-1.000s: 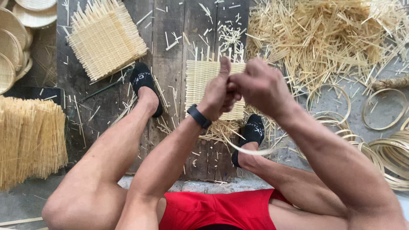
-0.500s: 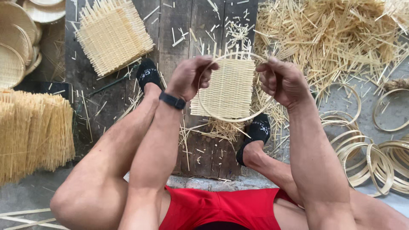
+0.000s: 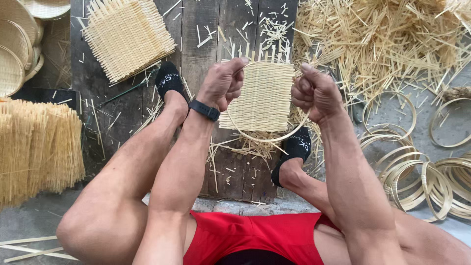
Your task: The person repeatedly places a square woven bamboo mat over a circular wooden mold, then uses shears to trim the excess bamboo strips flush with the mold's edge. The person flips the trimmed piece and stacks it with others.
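Woven mat (image 3: 262, 95): a square bamboo panel with loose strand ends sticking out at its top and bottom; it is lying on the dark wooden boards (image 3: 206, 29) between the person's feet, directly under the hoop.
Bamboo hoop (image 3: 267, 139): a thin round ring being held just above the mat, its near arc showing pale against the boards while its far arc is crossing the mat's top fringe.
Left hand (image 3: 223, 83): it is closing in a fist on the hoop's left side, thumb pressing along the top of the ring; a dark band is sitting on the wrist.
Right hand (image 3: 314, 93): it is gripping the hoop's right side in a tight fist, knuckles turned toward the camera.
Doing it well: judging from the grip, both fists should be pulling evenly so the ring is keeping its round shape; centring it over the weave looks important, so that an equal fringe is showing all round.
Risk: squeezing one side harder is likely to be kinking the thin strip.
Surroundings: a second woven square (image 3: 127, 37) is lying at the far left of the boards, spare rings (image 3: 417, 179) are piling up on the right, and loose bamboo slivers (image 3: 382, 44) are heaped beyond the mat.
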Motion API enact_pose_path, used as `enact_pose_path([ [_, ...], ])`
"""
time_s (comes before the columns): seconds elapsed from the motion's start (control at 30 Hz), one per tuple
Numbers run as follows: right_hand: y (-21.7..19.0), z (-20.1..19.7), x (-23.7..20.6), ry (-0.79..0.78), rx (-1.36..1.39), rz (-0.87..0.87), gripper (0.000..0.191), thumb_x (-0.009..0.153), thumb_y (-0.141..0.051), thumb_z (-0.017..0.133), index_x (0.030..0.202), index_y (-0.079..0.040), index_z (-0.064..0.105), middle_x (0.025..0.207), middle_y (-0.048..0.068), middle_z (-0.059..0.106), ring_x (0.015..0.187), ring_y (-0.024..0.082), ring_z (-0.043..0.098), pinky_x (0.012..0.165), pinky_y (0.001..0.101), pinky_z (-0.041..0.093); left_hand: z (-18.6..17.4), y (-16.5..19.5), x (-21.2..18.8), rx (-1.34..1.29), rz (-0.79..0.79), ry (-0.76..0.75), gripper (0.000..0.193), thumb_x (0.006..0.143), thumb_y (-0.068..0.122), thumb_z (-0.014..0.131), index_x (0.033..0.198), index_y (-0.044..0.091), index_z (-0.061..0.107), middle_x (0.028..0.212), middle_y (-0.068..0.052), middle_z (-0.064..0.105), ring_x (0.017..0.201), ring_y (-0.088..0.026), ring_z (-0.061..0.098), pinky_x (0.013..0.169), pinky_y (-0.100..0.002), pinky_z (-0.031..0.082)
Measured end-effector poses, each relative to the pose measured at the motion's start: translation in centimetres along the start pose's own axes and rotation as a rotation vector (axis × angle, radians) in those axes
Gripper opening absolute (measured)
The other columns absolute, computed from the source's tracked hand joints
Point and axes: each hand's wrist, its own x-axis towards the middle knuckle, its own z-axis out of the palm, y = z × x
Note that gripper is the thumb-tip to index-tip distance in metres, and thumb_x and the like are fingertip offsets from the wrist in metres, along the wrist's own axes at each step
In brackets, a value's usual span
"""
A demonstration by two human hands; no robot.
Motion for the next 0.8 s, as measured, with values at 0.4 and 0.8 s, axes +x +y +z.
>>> enact_pose_path([
  [0.4, 1.4, -0.8, 0.9, 0.221, 0.268, -0.182, 0.039, 0.107, -0.038, 0.060, 0.085, -0.006, 0.064, 0.063, -0.005, 0.039, 0.054, 0.007, 0.038, 0.047, 0.0243, 0.033, 0.7, -4.2, -1.4, -0.468, 0.049, 0.096, 0.038, 0.089, 0.042, 0.067, 0.080, 0.006, 0.070, 0.056, 0.001, 0.058, 0.051, -0.011, 0.053, 0.048, -0.026, 0.044],
  [0.8, 2.0, -1.1, 0.8, 0.245, 0.149, -0.176, 0.044, 0.105, -0.039, 0.061, 0.091, 0.001, 0.070, 0.063, -0.004, 0.042, 0.052, 0.008, 0.039, 0.044, 0.0251, 0.035, 0.8, -5.9, -0.6, -0.617, 0.159, 0.048, 0.038, 0.099, 0.037, 0.067, 0.076, 0.008, 0.064, 0.055, 0.003, 0.051, 0.046, -0.008, 0.045, 0.042, -0.023, 0.035],
])
